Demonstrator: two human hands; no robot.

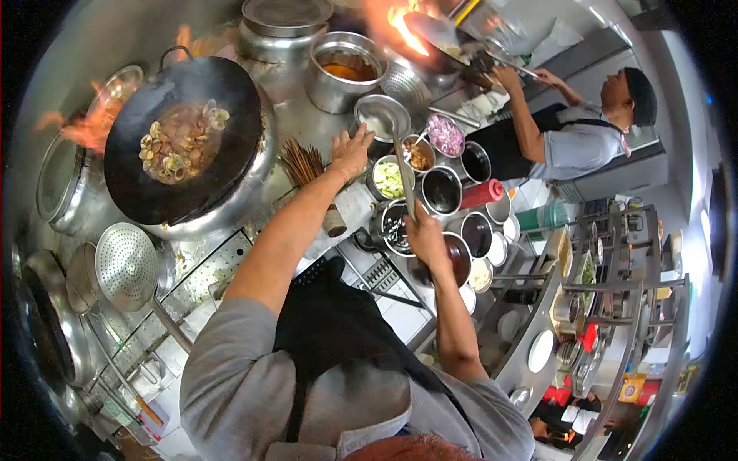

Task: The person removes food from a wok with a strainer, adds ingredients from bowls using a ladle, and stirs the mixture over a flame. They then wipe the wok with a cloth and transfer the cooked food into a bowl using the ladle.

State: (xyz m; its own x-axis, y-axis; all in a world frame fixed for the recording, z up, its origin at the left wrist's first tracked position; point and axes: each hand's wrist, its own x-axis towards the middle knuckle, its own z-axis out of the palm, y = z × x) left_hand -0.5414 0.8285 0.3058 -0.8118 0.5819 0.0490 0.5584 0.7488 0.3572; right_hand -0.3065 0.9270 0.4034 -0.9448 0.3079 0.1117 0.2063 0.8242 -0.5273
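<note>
Fingers spread, my left hand [352,156] reaches to the near side of a metal pot with pale contents [382,117], with nothing gripped in it. My right hand [427,238] is closed around the handle of a long metal ladle [404,173], whose far end is at that same pot. A metal container of chopped green pieces [389,178] stands between my hands, and one of dark liquid [442,190] is to the right. On the left a black wok [184,138] holds clams in brown sauce [181,146].
Flames [88,131] rise behind the wok. A bamboo brush [304,163] lies near my left forearm. A perforated skimmer [127,266] is at the left. A co-worker [584,142] handles a flaming wok [438,42] at the upper right. Shelves [615,307] stand at the right.
</note>
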